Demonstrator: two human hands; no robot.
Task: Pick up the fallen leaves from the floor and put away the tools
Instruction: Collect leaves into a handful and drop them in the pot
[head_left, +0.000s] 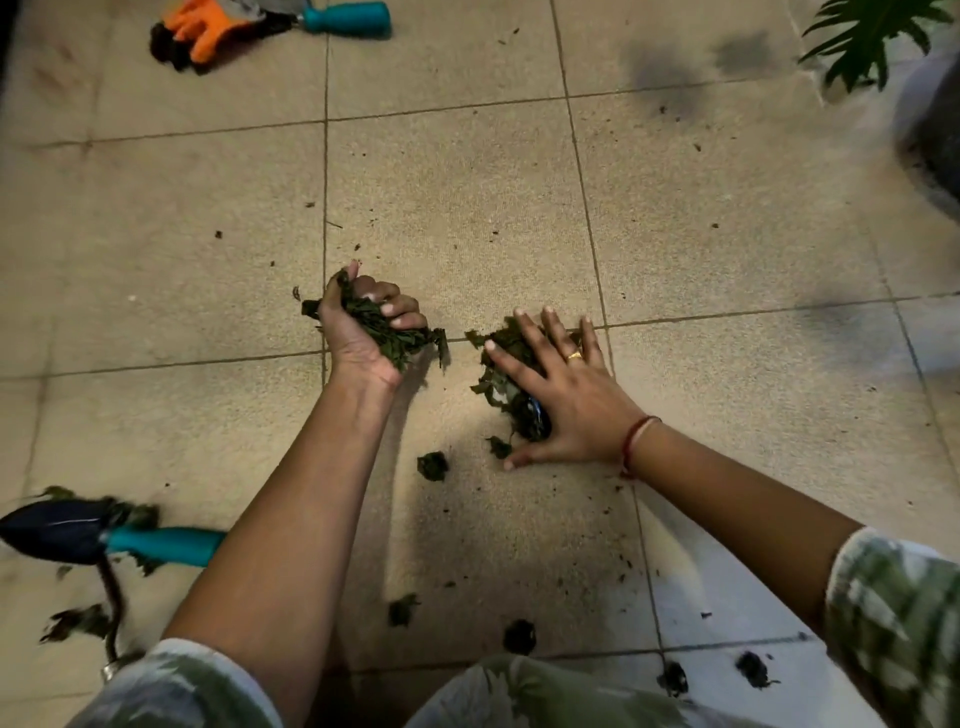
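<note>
My left hand (363, 325) is curled round a clump of dark green leaves (387, 332), lifted just off the tiled floor. Flat, with spread fingers, my right hand (563, 395) presses on a second heap of leaves (501, 379) on the floor. Small leaf scraps lie close by (432, 466), and more lie nearer my knees (402, 609). A black trowel with a teal handle (161, 545) lies at the lower left, with a thin metal tool (111, 608) beside it. Far off at the top left lie another teal-handled tool (345, 18) and orange gloves (208, 28).
The floor is beige tile (457, 208) sprinkled with soil crumbs. A green potted plant (872, 36) and a dark rounded pot (935, 135) stand at the upper right. Dark clumps lie on white tiles (727, 597) at the lower right.
</note>
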